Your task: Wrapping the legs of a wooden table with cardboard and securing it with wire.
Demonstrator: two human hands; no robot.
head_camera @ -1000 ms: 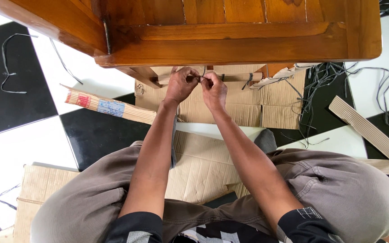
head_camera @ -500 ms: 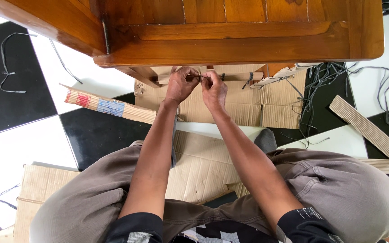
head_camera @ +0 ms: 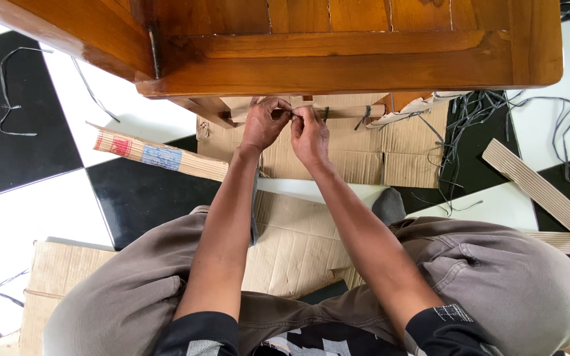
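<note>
My left hand (head_camera: 263, 122) and my right hand (head_camera: 310, 134) meet fingertip to fingertip just under the edge of a brown wooden furniture piece (head_camera: 338, 46). Both pinch a thin dark string (head_camera: 294, 114) at a cardboard-wrapped rail (head_camera: 351, 112) that runs under the wood. Another dark tie (head_camera: 365, 117) sits further right on the same rail. The knot itself is mostly hidden by my fingers.
Flat cardboard sheets (head_camera: 357, 151) lie on the black and white tiled floor (head_camera: 28, 198) below the rail and under my knees. A rolled corrugated strip (head_camera: 159, 157) lies at left, another strip (head_camera: 536, 188) at right. Loose dark strings (head_camera: 476, 115) are scattered at right and far left.
My right hand has shifted slightly left and down, closer to my left hand; the fingers have worked the string. Everything else is still.
</note>
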